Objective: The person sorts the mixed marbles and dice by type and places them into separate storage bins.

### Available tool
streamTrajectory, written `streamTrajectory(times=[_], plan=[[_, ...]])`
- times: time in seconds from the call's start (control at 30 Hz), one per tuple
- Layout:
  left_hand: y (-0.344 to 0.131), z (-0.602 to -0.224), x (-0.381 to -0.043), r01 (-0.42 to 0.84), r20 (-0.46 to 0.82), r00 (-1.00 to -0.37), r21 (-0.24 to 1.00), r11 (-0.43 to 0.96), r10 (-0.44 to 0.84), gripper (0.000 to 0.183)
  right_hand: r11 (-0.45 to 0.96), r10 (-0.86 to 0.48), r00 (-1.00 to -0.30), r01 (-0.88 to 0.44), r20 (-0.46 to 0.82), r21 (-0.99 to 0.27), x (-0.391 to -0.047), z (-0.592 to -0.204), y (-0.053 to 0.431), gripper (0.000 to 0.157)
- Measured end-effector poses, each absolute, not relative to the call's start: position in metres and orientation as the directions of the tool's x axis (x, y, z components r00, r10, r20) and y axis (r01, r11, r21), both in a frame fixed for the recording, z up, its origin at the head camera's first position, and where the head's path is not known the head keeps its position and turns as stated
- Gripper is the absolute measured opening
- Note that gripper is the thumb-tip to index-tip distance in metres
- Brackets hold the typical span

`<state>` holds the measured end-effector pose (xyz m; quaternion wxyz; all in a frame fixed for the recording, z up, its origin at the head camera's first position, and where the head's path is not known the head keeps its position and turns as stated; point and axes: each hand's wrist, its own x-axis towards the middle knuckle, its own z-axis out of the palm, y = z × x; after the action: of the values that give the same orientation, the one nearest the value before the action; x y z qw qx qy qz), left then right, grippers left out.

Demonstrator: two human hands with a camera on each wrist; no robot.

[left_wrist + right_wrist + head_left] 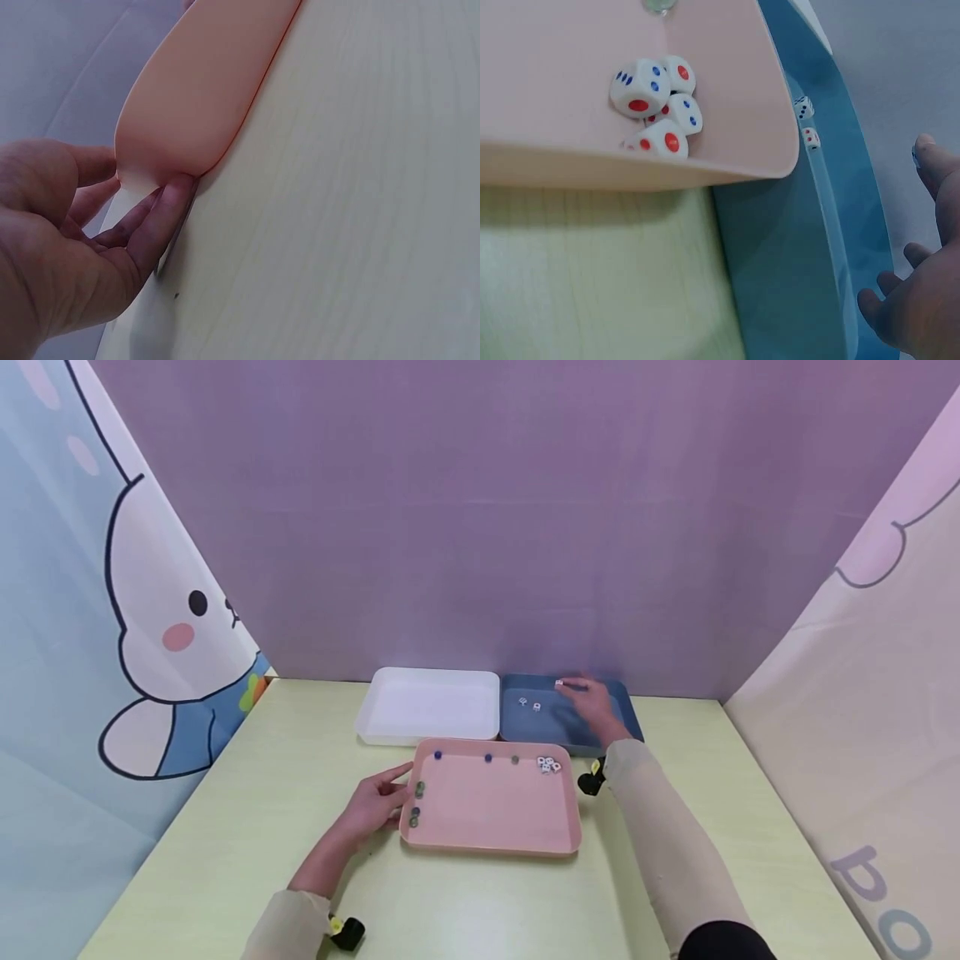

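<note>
My right hand [594, 703] is over the blue tray [626, 710], pinching a small white die [558, 682] at its fingertips. Two white dice [804, 107] lie inside that tray. Nearer me stands a pink tray [491, 818], whose left side my left hand [372, 803] holds; in the left wrist view, fingers touch both its rim and its lower edge. A cluster of several dice [548, 765] with red and blue pips sits in the pink tray's far right corner. Several small blue and green glass marbles [420, 789] lie along its left and far sides.
A white tray [431, 706] stands at the back, left of the blue one and touching it. All the trays are on a pale wooden table [247, 810]. A purple cloth [487, 527] hangs behind, with printed cloths [180, 627] at the sides.
</note>
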<state>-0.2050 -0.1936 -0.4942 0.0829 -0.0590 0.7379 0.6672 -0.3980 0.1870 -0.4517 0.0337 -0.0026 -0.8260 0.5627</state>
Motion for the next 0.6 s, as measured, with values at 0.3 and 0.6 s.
streamTrajectory(times=[0.3, 0.6], plan=[[-0.1923, -0.4957, -0.2049, -0.2, -0.203, -0.979, 0.975, 0.097, 0.023, 0.05, 0.358, 0.048, -0.999, 0.002, 0.016, -0.934, -0.3981, -0.4575, 0.1885, 0.036], [-0.1921, -0.4947, -0.2057, -0.2, -0.202, -0.979, 0.974, 0.11, 0.012, 0.05, 0.338, 0.034, -0.999, 0.008, 0.004, -0.941, -0.3959, -0.46, 0.1856, 0.037]])
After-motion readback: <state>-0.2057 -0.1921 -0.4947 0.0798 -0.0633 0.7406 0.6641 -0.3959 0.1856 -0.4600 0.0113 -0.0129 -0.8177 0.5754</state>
